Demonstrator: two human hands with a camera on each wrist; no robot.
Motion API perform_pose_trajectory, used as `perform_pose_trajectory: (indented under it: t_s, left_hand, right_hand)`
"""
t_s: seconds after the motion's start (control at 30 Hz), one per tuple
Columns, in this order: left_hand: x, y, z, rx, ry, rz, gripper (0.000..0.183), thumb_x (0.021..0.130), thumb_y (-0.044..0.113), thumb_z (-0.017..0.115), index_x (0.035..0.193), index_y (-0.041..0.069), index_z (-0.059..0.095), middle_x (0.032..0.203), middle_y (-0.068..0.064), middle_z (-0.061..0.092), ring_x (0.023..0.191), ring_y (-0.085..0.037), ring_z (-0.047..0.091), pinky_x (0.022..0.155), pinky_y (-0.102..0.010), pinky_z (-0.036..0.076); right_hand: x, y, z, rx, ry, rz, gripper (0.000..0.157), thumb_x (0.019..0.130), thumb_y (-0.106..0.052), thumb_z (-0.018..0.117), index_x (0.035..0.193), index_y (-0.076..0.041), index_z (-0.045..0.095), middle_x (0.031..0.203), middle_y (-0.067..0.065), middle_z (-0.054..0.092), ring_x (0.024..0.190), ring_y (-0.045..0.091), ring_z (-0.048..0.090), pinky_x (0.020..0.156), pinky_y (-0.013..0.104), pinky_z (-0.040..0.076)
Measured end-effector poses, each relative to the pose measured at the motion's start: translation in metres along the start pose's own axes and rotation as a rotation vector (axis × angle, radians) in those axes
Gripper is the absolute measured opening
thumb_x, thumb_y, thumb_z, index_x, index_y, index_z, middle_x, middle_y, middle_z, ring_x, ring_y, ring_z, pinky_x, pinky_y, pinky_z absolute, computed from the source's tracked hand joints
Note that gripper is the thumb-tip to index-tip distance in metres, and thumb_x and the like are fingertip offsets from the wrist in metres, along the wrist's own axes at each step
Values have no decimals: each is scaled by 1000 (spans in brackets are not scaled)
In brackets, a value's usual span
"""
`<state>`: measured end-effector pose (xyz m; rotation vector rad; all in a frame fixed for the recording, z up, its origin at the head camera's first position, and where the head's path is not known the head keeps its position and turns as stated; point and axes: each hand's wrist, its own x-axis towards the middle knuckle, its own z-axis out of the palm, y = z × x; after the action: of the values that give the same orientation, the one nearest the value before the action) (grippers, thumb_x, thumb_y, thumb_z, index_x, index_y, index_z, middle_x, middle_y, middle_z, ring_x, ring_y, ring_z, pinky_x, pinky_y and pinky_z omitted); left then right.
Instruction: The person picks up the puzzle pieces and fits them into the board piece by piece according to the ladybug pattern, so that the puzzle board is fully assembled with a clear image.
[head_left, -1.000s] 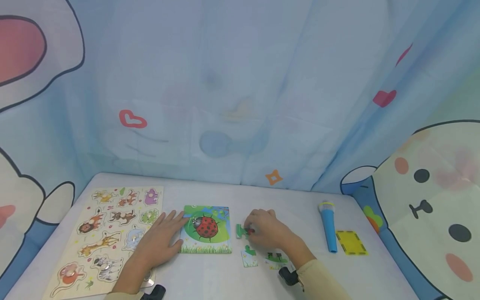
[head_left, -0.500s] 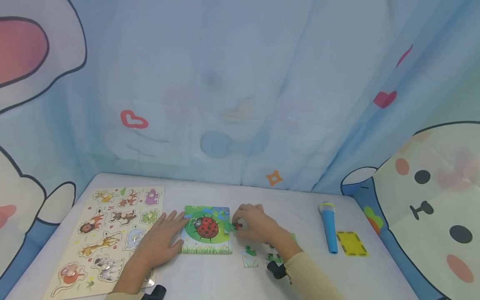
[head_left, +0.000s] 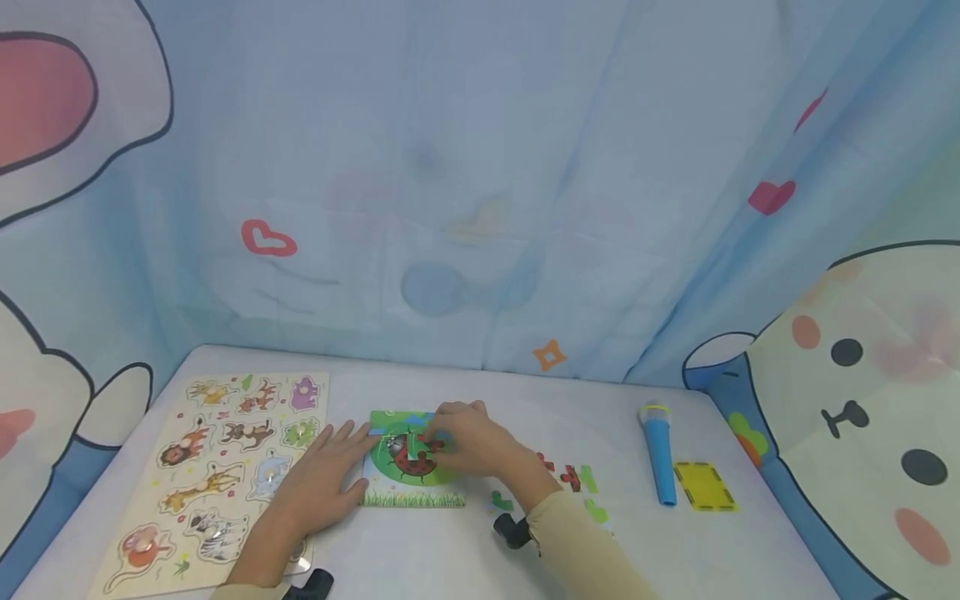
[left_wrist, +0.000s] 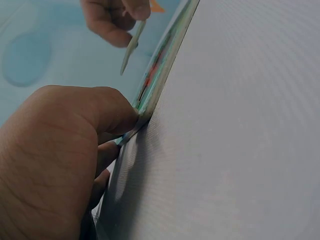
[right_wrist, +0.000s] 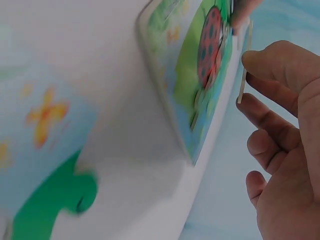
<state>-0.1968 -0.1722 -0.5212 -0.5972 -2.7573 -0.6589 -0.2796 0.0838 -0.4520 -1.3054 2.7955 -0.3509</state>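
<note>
A ladybug jigsaw board [head_left: 390, 493] lies flat on the white table. My left hand [head_left: 318, 475] rests at its left edge with fingers spread. In the left wrist view, the left thumb [left_wrist: 117, 111] touches the board's corner. Above the board, my right hand [head_left: 476, 442] pinches a thin jigsaw piece [right_wrist: 245, 82] between thumb and fingers. The head view shows a green and red jigsaw piece [head_left: 415, 447] overlapping the ladybug picture. Loose jigsaw pieces [head_left: 570, 477] lie to the board's right, partly hidden by the right forearm.
On the left stands out a large wooden animal puzzle board [head_left: 138, 500], partly under the left arm. A blue toy microphone [head_left: 657, 454] and a yellow square [head_left: 705, 486] lie to the right. A printed curtain [head_left: 480, 167] hangs behind the table.
My right hand has moved left, carrying the jigsaw piece from the loose pieces to over the ladybug board. More loose pieces show behind it. The left hand has stayed still.
</note>
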Motion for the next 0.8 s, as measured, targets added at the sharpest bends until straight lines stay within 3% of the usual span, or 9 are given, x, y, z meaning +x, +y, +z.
perform_pose_trajectory:
  t_s: [0.4,0.8]
  left_hand:
    - [1,0,0,12,3,9,59,86,25,65,141,10,52,150,-9,43,141,-32,33,119,-48,17]
    - [0,0,-1,11,-3,3,59,86,25,65,141,9,52,150,-9,43,140,-32,34,118,-49,18]
  right_hand:
    - [26,-20,10,-2,-63,-25,23,81,-25,73,103,-25,76,89,-19,60,77,0,47,73,29,33]
    - [34,-28,17,-6,-85,-38,20,82,-24,71,101,-24,77,86,-19,60,76,-1,47,71,28,34]
